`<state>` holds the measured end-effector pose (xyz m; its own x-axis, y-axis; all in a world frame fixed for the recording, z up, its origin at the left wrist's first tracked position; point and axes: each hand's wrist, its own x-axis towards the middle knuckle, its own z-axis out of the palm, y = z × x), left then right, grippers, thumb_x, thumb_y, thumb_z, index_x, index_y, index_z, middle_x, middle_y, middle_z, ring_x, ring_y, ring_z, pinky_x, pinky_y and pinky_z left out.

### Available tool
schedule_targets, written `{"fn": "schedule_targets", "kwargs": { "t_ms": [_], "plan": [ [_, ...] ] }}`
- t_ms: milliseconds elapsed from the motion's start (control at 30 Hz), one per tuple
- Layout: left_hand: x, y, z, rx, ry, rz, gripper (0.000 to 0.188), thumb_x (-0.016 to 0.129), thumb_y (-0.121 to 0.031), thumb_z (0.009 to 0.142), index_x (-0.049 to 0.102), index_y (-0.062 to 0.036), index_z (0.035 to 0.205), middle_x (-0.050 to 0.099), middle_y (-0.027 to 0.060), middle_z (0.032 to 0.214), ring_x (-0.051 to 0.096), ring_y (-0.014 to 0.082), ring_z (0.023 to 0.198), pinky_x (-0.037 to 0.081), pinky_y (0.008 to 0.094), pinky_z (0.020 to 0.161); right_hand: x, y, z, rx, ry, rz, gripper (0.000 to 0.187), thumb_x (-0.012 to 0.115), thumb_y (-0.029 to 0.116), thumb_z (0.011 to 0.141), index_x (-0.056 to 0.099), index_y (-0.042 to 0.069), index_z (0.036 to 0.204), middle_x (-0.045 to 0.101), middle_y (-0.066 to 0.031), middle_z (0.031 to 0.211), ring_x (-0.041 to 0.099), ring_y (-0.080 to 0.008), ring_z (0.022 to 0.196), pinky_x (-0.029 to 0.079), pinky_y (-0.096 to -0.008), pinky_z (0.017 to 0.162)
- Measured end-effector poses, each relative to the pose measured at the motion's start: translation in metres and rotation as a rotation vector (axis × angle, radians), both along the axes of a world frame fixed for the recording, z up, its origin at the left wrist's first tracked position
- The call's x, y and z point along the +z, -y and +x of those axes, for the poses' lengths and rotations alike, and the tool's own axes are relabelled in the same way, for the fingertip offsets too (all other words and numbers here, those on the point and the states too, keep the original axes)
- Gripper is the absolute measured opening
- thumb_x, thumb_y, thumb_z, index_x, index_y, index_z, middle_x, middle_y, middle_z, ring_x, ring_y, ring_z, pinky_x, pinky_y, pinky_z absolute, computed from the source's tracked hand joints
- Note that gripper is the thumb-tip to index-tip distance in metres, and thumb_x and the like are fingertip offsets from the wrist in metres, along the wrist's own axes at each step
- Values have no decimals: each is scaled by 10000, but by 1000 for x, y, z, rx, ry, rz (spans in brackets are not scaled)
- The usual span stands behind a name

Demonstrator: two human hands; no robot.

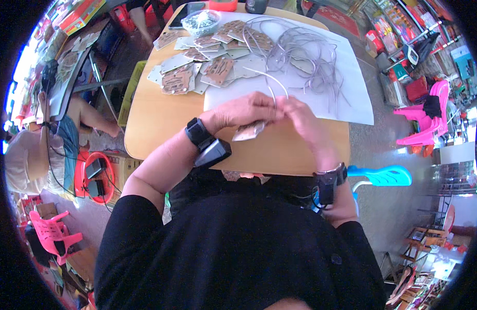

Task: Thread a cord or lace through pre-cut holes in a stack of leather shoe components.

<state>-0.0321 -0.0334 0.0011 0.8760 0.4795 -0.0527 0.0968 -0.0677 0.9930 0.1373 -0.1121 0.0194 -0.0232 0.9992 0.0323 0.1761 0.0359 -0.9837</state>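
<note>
Over the table's near edge, my left hand [246, 111] is closed on a small flat board [249, 131], pale with a brown patch, which hangs below the fingers. Close against it, my right hand [303, 121] has its fingers pinched on a thin pale cord [273, 78], which arcs up from between the two hands. The fingertips meet, so the exact spot where cord and board come together is hidden. Beyond my hands lies a heap of similar flat boards [218, 70], some brown-faced, some grey. To its right spreads a loose tangle of grey cord [313, 57].
A white sheet [355, 106] covers part of the wooden table [156, 121]. At the far edge stand a clear bowl of small pieces [201, 23], a phone [181, 18] and a dark container [256, 6]. A blue plastic seat [386, 175] is at right; another person [42, 160] sits at left.
</note>
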Motion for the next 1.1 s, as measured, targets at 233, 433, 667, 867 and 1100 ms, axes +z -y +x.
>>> {"fn": "schedule_targets", "kwargs": {
  "t_ms": [233, 433, 667, 867, 1100],
  "plan": [
    [-2, 2, 6, -123, -64, 115, 256, 587, -267, 892, 605, -18, 952, 594, -3, 773, 530, 73, 718, 439, 246, 646, -8, -47, 18, 159, -429, -71, 239, 560, 265, 895, 610, 37, 945, 583, -11, 882, 526, -90, 825, 406, -234, 764],
    [12, 4, -1, 45, -181, -8, 279, 558, -284, 923, 584, -37, 795, 507, -46, 684, 461, 47, 644, 386, 222, 573, -4, -66, 51, -157, -550, 26, 199, 583, 215, 876, 614, 21, 910, 568, -5, 763, 502, -63, 627, 408, -210, 573],
    [23, 6, -1, -101, -283, 78, 273, 616, -249, 884, 593, -14, 748, 461, -48, 609, 413, 34, 598, 346, 234, 527, -10, -62, 62, -172, -689, 70, 217, 594, 215, 880, 632, 6, 926, 576, -10, 768, 498, -62, 563, 400, -208, 500],
    [-1, -7, -5, 212, -49, -12, 255, 583, -266, 910, 637, -46, 793, 508, -56, 659, 442, 34, 621, 364, 218, 558, -11, -67, 68, -213, -434, 46, 355, 545, 333, 916, 619, 9, 1040, 570, -16, 794, 505, -68, 590, 421, -232, 509],
    [-16, -24, 0, 668, 292, -71, 269, 537, -279, 941, 621, -54, 819, 512, -60, 704, 450, 43, 655, 363, 206, 612, -13, -63, 39, -433, 428, 203, 351, 578, 368, 890, 616, 20, 868, 597, -98, 705, 574, -206, 655, 433, -315, 613]
  ]
}}
